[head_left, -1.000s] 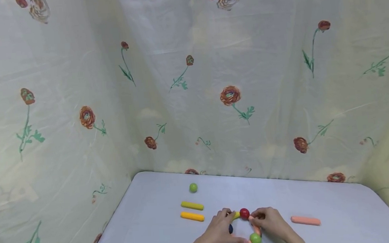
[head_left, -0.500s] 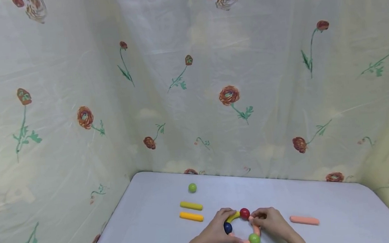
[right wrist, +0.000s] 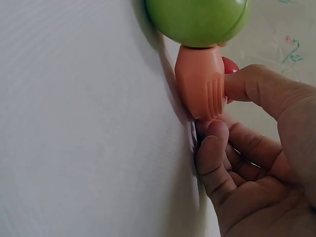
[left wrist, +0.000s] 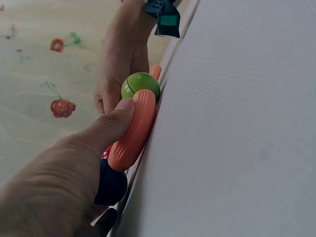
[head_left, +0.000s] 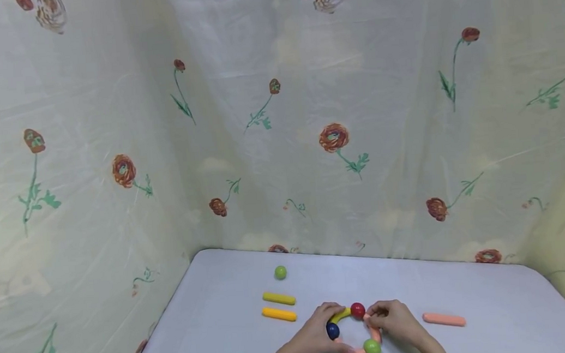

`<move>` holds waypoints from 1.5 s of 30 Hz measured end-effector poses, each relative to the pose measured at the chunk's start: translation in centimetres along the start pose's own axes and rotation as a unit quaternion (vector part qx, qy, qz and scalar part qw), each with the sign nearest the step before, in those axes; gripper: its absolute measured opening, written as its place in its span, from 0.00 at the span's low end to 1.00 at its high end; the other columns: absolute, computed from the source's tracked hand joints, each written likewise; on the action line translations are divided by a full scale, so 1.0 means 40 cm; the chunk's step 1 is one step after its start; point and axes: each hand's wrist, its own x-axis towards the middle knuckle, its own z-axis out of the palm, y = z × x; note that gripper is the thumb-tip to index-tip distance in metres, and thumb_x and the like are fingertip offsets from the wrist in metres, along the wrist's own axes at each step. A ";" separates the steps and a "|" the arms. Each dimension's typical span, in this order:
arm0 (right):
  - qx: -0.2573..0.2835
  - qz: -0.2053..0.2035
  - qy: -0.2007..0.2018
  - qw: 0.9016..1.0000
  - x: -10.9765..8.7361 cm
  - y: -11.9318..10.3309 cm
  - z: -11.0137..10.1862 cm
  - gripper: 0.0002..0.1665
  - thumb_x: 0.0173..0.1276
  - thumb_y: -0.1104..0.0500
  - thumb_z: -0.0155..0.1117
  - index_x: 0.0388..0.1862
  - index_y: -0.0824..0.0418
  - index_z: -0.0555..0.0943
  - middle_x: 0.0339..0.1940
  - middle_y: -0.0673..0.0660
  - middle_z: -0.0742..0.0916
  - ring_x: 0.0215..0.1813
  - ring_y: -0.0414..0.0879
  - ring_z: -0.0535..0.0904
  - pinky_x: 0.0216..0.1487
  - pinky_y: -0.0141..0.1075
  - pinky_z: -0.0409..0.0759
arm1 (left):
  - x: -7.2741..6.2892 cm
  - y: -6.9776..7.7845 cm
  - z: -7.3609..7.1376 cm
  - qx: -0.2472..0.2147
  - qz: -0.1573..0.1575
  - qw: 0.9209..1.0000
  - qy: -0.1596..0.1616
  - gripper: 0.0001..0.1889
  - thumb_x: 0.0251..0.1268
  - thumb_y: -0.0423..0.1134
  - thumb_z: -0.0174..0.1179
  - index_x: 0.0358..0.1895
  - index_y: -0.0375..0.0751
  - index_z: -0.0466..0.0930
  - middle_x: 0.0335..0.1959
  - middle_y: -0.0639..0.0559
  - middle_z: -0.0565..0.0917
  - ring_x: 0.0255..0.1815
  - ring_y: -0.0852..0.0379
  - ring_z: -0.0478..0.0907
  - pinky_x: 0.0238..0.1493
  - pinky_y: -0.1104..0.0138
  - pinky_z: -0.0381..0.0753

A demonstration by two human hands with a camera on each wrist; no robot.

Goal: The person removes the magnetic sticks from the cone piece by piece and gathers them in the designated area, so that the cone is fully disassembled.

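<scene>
A ring of curved rods and balls lies on the white table between my hands. My left hand [head_left: 314,334] spans its left side, fingers at the yellow curved rod [head_left: 341,315] and thumb on the front pink curved rod [left wrist: 133,133]. A dark blue ball [head_left: 332,331] sits between those two rods. My right hand [head_left: 395,320] pinches the right-hand pink curved rod [right wrist: 200,81] near the red ball [head_left: 358,310]. The green ball [head_left: 372,349] joins the two pink rods at the front. In the right wrist view, the red ball is mostly hidden behind the pink rod and thumb.
On the table [head_left: 231,289] left of the ring lie a straight olive-yellow rod [head_left: 279,298] and an orange-yellow rod [head_left: 279,314], with a loose green ball [head_left: 280,272] behind them. A straight pink rod [head_left: 444,319] lies to the right. Flowered curtains [head_left: 262,161] enclose the table.
My left hand has shifted slightly left and opened its view of the blue ball and yellow rod, earlier mostly covered. My right hand keeps its pinch; the loose pieces stay put.
</scene>
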 end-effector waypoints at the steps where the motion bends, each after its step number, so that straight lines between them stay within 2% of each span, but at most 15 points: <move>1: -0.001 0.002 0.003 1.000 0.001 0.000 0.000 0.10 0.55 0.58 0.71 0.36 0.60 0.84 0.26 0.50 0.84 0.29 0.42 0.75 0.26 0.30 0.74 | -0.001 -0.001 -0.001 -0.004 0.004 1.000 -0.001 0.41 0.40 0.68 0.71 0.64 0.73 0.66 0.66 0.66 0.66 0.67 0.60 0.64 0.67 0.49 0.67; 5: 0.000 0.013 0.014 1.000 0.003 -0.001 0.002 0.10 0.55 0.59 0.71 0.35 0.60 0.84 0.26 0.50 0.84 0.29 0.42 0.75 0.26 0.30 0.73 | -0.006 -0.001 -0.011 -0.048 0.026 0.998 -0.017 0.38 0.46 0.62 0.71 0.65 0.72 0.67 0.66 0.68 0.67 0.68 0.61 0.63 0.68 0.50 0.65; 10: 0.006 0.018 0.013 1.000 0.004 0.003 0.003 0.09 0.55 0.59 0.71 0.35 0.60 0.84 0.26 0.50 0.84 0.30 0.43 0.76 0.27 0.31 0.74 | -0.008 0.000 -0.032 -0.142 0.040 0.988 -0.055 0.34 0.51 0.49 0.73 0.64 0.68 0.70 0.64 0.72 0.70 0.70 0.60 0.63 0.71 0.47 0.60; 12: 0.010 0.017 0.008 1.000 0.005 0.006 0.004 0.10 0.55 0.59 0.70 0.36 0.60 0.84 0.27 0.50 0.84 0.30 0.43 0.75 0.28 0.31 0.74 | -0.007 0.000 -0.038 -0.155 0.041 0.985 -0.066 0.33 0.52 0.46 0.72 0.64 0.68 0.70 0.63 0.72 0.70 0.70 0.59 0.62 0.71 0.46 0.59; 20: 0.005 0.022 0.014 1.000 0.007 0.014 0.006 0.09 0.54 0.60 0.70 0.35 0.60 0.84 0.27 0.50 0.83 0.30 0.43 0.75 0.28 0.31 0.73 | -0.006 0.000 -0.039 -0.119 0.062 0.988 -0.072 0.34 0.54 0.45 0.71 0.65 0.67 0.69 0.65 0.70 0.69 0.71 0.62 0.62 0.73 0.50 0.58; 25: 0.005 0.021 0.013 1.000 0.007 0.021 0.002 0.10 0.54 0.58 0.70 0.36 0.59 0.84 0.28 0.50 0.84 0.31 0.43 0.74 0.28 0.31 0.73 | -0.004 -0.003 -0.037 -0.113 0.067 0.989 -0.071 0.33 0.55 0.46 0.71 0.65 0.68 0.69 0.65 0.70 0.69 0.70 0.63 0.62 0.73 0.50 0.58; 28: 0.009 0.022 0.010 1.000 0.009 0.024 -0.001 0.11 0.54 0.57 0.70 0.37 0.59 0.84 0.28 0.50 0.83 0.31 0.43 0.74 0.28 0.31 0.73 | -0.003 -0.004 -0.035 -0.099 0.064 0.991 -0.062 0.33 0.53 0.47 0.71 0.65 0.68 0.69 0.65 0.70 0.69 0.70 0.63 0.63 0.73 0.50 0.58; 34: 0.013 0.029 0.014 0.999 0.011 0.023 0.001 0.11 0.54 0.57 0.70 0.36 0.59 0.83 0.28 0.51 0.83 0.32 0.44 0.74 0.29 0.31 0.73 | -0.006 -0.002 -0.036 -0.057 0.039 0.997 -0.025 0.35 0.48 0.53 0.73 0.63 0.69 0.70 0.63 0.71 0.70 0.66 0.63 0.66 0.70 0.49 0.62; 38: 0.014 0.037 0.018 0.999 0.012 0.024 0.005 0.12 0.54 0.57 0.71 0.36 0.59 0.83 0.28 0.50 0.83 0.31 0.43 0.74 0.29 0.31 0.73 | -0.008 -0.007 -0.040 -0.070 0.043 0.996 -0.017 0.32 0.50 0.51 0.73 0.62 0.66 0.73 0.58 0.71 0.72 0.57 0.66 0.70 0.65 0.59 0.69; 41: 0.016 0.038 0.019 0.999 0.011 0.024 0.005 0.12 0.54 0.57 0.70 0.36 0.59 0.83 0.28 0.51 0.83 0.31 0.43 0.74 0.28 0.31 0.73 | -0.006 -0.012 -0.042 -0.092 0.060 0.994 -0.011 0.28 0.52 0.48 0.72 0.59 0.61 0.77 0.55 0.68 0.75 0.49 0.68 0.72 0.55 0.70 0.73; 45: 0.015 0.041 0.021 0.999 0.012 0.021 0.006 0.11 0.54 0.57 0.71 0.36 0.59 0.83 0.27 0.50 0.83 0.31 0.43 0.74 0.29 0.31 0.72 | -0.004 -0.019 -0.044 -0.107 0.075 0.991 0.004 0.22 0.53 0.45 0.72 0.54 0.57 0.80 0.49 0.65 0.76 0.43 0.68 0.73 0.48 0.74 0.73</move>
